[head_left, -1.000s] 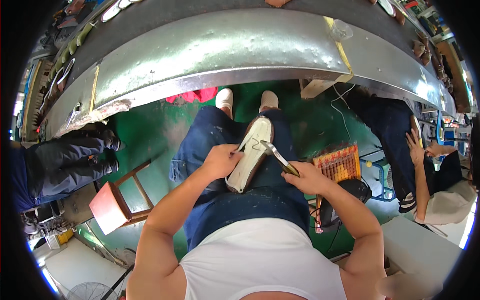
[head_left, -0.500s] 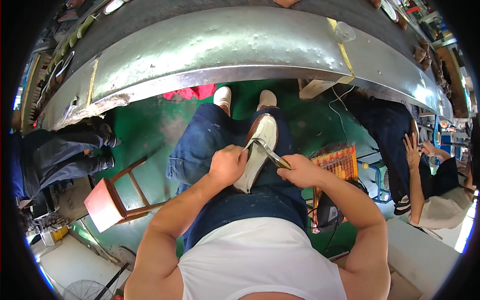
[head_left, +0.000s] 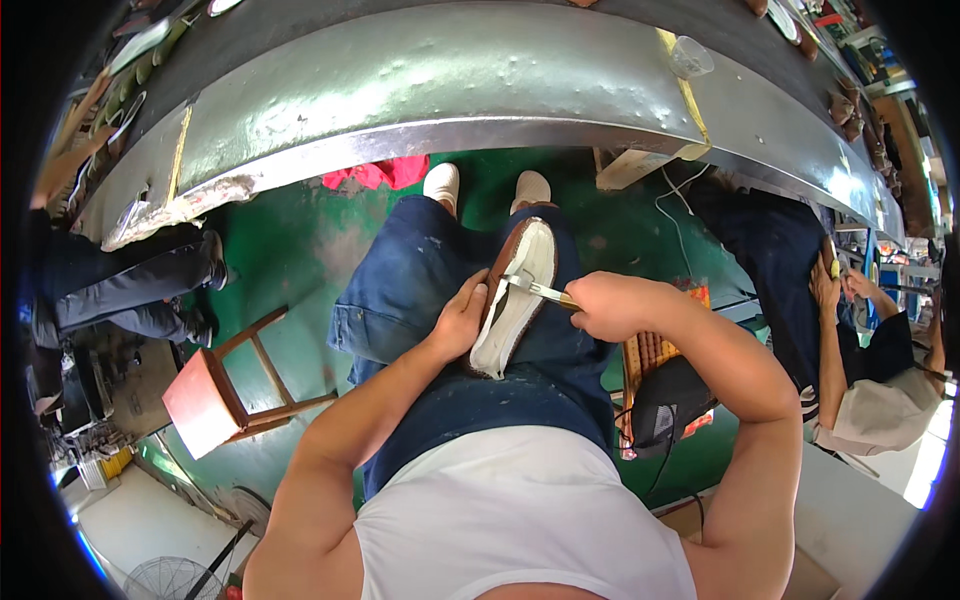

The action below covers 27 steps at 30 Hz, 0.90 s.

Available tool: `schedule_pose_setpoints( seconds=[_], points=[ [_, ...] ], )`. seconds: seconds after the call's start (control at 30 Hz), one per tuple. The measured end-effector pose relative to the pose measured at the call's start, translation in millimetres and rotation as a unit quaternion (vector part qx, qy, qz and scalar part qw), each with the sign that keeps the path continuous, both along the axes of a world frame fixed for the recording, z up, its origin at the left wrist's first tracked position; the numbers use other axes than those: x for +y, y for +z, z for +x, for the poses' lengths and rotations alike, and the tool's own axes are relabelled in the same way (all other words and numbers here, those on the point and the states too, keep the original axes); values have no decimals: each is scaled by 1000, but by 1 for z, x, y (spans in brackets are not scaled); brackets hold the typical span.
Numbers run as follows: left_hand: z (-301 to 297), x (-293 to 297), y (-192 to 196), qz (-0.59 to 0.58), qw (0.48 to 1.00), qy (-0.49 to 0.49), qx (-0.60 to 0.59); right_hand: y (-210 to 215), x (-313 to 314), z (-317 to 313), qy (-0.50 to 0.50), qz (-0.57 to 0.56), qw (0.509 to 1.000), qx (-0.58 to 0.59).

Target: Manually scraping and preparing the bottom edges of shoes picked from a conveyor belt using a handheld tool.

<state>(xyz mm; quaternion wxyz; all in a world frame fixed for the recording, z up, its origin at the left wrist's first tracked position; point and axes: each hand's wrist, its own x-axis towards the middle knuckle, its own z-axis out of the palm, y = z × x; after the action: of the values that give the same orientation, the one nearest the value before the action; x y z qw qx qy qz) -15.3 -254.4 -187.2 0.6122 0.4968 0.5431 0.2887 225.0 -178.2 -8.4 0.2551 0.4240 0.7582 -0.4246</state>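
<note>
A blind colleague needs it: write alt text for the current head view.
A brown shoe lies pale underside up on a person's lap, the left hand against its side, the right hand holding a metal tool to the underside. A metal-covered bench stands ahead, with a red-seated stool at left.

Green floor (head_left: 300, 260), scuffed pale in patches. Across the far side I see a long workbench (head_left: 400, 90): dark top, dented sheet-metal front catching bright glare, yellow strips across it, pale wooden leg (head_left: 630, 168) beneath. Left: wooden stool (head_left: 205, 400), reddish seat. Lower left: wire fan guard (head_left: 175, 578). Right: beaded orange seat (head_left: 660, 350), partly hidden. White light (head_left: 932, 460) at right rim; window or lamp, can't tell.
</note>
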Motion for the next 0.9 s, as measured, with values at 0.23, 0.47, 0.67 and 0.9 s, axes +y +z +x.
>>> schedule_pose_setpoints(
  seconds=[0.23,0.47,0.67,0.9],
  points=[
    [7,-13,28,-86,992,34,-90,19,-6,-23,119,35,991,-40],
    [-4,-9,39,-247,907,90,-330,-23,-25,-22,0,9,999,30],
    [-11,5,42,-161,953,-22,-257,-67,-84,-10,-226,67,957,171],
    [2,10,38,-125,977,-38,-166,-40,-62,7,-36,358,928,93]
  ],
)
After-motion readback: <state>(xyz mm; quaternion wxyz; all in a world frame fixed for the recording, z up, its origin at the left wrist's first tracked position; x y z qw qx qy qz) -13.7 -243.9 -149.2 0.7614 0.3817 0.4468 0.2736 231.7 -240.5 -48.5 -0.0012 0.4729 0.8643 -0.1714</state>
